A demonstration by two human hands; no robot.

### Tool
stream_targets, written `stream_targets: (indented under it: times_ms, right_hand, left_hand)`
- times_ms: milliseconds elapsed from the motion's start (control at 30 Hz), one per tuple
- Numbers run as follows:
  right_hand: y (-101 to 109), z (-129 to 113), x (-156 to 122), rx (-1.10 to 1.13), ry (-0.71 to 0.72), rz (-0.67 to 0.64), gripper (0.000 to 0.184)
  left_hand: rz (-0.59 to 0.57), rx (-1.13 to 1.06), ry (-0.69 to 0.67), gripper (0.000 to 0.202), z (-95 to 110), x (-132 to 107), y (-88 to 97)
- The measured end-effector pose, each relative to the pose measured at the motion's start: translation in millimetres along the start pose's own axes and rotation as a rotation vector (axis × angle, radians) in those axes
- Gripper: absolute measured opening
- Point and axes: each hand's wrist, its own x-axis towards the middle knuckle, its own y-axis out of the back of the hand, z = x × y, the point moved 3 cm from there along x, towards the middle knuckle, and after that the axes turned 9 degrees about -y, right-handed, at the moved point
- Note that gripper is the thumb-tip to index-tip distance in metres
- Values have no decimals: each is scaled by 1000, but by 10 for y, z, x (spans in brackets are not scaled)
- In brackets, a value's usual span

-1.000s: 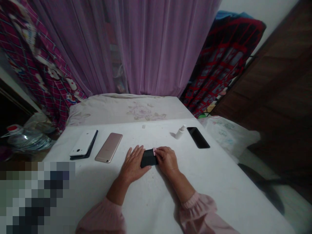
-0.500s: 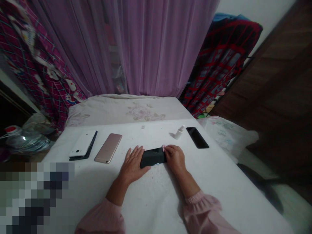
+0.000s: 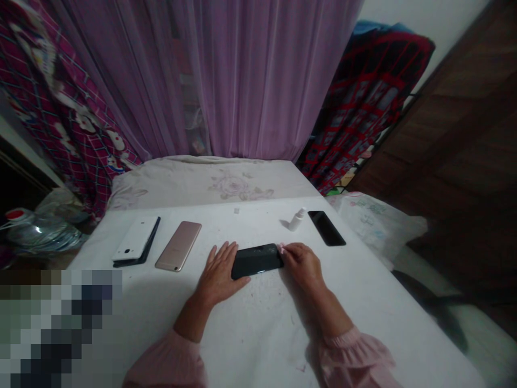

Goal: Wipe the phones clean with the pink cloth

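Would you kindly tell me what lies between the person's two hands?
A black smartphone lies between the left hand and the right hand, in the head view.

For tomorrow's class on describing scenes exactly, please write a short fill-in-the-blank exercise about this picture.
1. The left hand and the right hand touch the black phone at its two ____.
2. The rose-gold phone lies between the hands and the ____ phone.
3. Just right of the small white bottle lies a ____ phone.
4. The sheer curtain at the back is ____.

Missing words: ends; white; black; purple.
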Motion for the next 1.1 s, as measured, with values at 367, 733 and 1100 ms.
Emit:
stream_targets:
  times_ms: [367,733,1100]
  right_hand:
    - [-194,-217,109,-177,-128,-78,21]
    - [-147,-134,-127,-128,-170,-52,23]
    - [-44,-27,-288,-94,-149,-40,22]
  left_hand:
    - [-11,-18,-19,66,-3,-2,8]
    - [-39,-23,34,65,72,24,72]
    - [40,-54,-18,72,-6,-14,-7]
